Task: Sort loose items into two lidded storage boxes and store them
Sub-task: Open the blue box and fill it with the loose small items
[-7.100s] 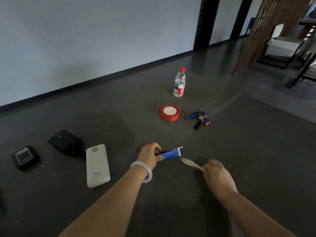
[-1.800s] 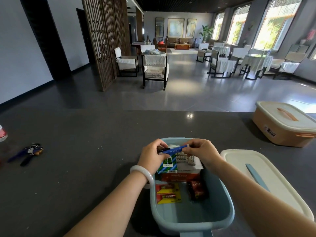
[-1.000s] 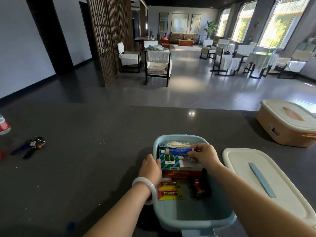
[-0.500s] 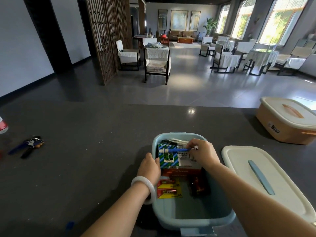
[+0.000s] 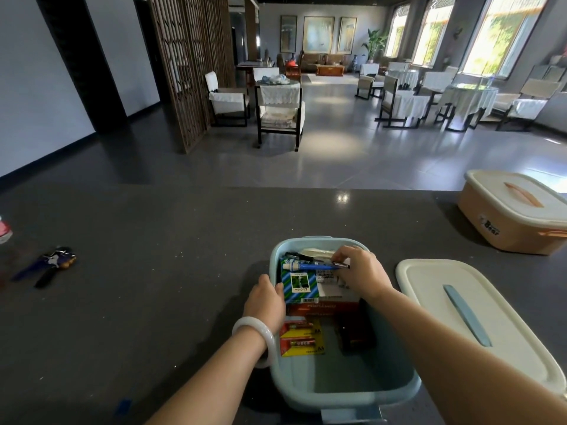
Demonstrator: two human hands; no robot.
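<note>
At lower centre, a slim blue tube (image 5: 313, 266) is pinched by the fingers (image 5: 341, 256) of the right hand (image 5: 363, 273) inside the open pale-blue plastic storage box (image 5: 319, 240); its left rim is gripped by the left hand (image 5: 266, 302).

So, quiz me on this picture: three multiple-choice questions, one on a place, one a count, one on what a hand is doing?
1. Where is the lid of the blue box? A) on the table, right of the box B) on the box C) on the floor
2. How many yellow battery packs lie in the box? A) one B) two C) four
3. What is the right hand doing? A) pinching the blue tube B) lying flat on the lid C) hanging empty
Answers: 1 A, the lid lies on the table beside the open box; 2 B, two packs show near the left wall; 3 A, its fingertips close on the tube's end.
</note>
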